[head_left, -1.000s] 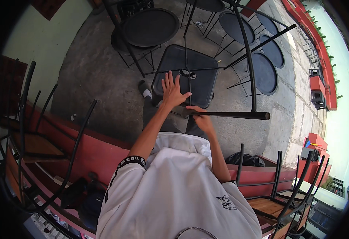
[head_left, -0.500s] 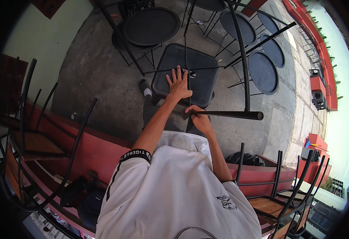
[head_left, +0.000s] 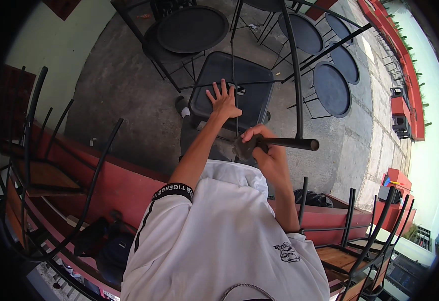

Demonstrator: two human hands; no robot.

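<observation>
One left grip (head_left: pixel 224 105) and one right grip (head_left: pixel 269 155) make two, with one dark lump (head_left: pixel 244 148) at the right one. There is one black rod frame (head_left: pixel 298 95) and one square black top (head_left: pixel 259 108). Round black tops (head_left: pixel 332 90) number seven: two far left, one far middle (cut off by the edge), four far right. Black boxes (head_left: pixel 400 127) at right come to two. Wood-seated chairs (head_left: pixel 56 183) overlap too much for a sure total. Add one black plastic bag (head_left: pixel 315 198), one white shirt (head_left: pixel 234 226), one chain (head_left: pixel 244 286).
</observation>
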